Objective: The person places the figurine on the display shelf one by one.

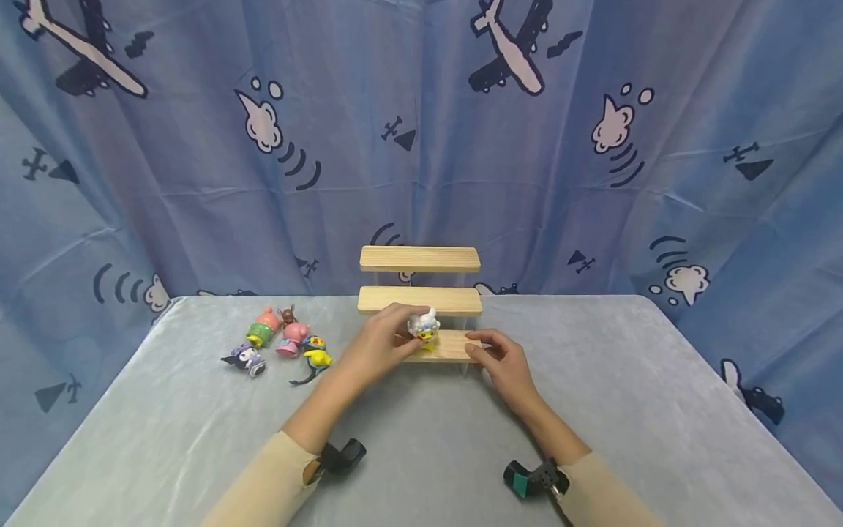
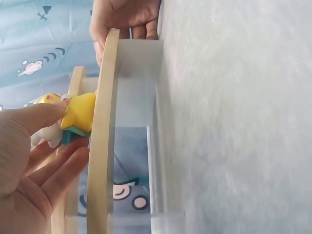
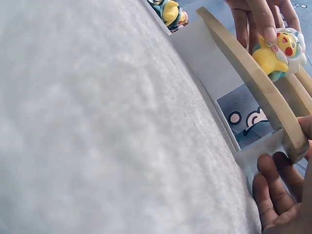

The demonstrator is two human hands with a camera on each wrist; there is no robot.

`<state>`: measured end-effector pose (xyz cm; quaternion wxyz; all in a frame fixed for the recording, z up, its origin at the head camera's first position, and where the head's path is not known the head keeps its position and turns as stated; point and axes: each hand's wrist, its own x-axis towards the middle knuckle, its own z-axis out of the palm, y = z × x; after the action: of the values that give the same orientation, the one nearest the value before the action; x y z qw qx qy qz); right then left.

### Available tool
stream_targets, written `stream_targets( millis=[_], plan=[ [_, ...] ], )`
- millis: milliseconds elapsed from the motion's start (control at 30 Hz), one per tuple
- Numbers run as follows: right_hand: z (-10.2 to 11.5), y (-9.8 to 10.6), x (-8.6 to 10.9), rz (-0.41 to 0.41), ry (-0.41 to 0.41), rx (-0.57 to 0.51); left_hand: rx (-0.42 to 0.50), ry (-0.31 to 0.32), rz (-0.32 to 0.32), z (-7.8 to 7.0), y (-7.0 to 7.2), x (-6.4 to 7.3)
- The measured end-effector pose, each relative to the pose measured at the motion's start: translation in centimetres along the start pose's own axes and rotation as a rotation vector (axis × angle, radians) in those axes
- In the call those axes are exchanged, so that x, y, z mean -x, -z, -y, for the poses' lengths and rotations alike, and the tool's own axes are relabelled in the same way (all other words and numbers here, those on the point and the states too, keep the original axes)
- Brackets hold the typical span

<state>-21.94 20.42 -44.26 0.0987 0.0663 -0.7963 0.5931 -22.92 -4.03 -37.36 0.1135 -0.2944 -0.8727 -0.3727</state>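
A small yellow figurine with a white hat (image 1: 424,329) stands at the lowest board (image 1: 456,345) of a wooden three-step display stand. My left hand (image 1: 387,338) pinches it, thumb on its front in the left wrist view. There the yellow base of the figurine (image 2: 80,113) meets the board's surface. At the other end of that board, my right hand (image 1: 506,368) grips the edge. In the right wrist view, the right hand's fingers (image 3: 278,187) curl beside the clear side panel (image 3: 261,152), under the board.
Several toy figurines lie left of the stand, among them a pink one (image 1: 293,338), a purple and black one (image 1: 247,359) and a yellow one (image 1: 318,358). The middle board (image 1: 421,298) and top board (image 1: 420,258) rise behind. A blue patterned curtain (image 1: 421,146) hangs at the back.
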Motion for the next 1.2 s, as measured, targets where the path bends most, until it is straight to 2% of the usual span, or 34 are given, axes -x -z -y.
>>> stream_targets(
  millis=[233, 600, 900, 1067, 1200],
  plan=[
    [-0.1, 0.5, -0.5, 0.045, 0.039, -0.027, -0.032, -0.025, 0.008, -0.7, -0.7, -0.9],
    [-0.1, 0.4, -0.7, 0.064, 0.026, -0.035, -0.024, -0.026, 0.036, -1.7, -1.6, -1.8],
    [-0.1, 0.1, -0.5, 0.068, 0.017, -0.033, -0.060, 0.018, 0.069, -1.7, -1.5, -1.2],
    [-0.1, 0.2, -0.2, 0.043, 0.000, -0.021, -0.079, 0.019, 0.092, -1.9, -1.1, -1.1],
    [-0.1, 0.3, -0.2, 0.037, -0.012, -0.018, -0.144, 0.033, 0.108, -2.1, -0.4, -0.6]
  ],
)
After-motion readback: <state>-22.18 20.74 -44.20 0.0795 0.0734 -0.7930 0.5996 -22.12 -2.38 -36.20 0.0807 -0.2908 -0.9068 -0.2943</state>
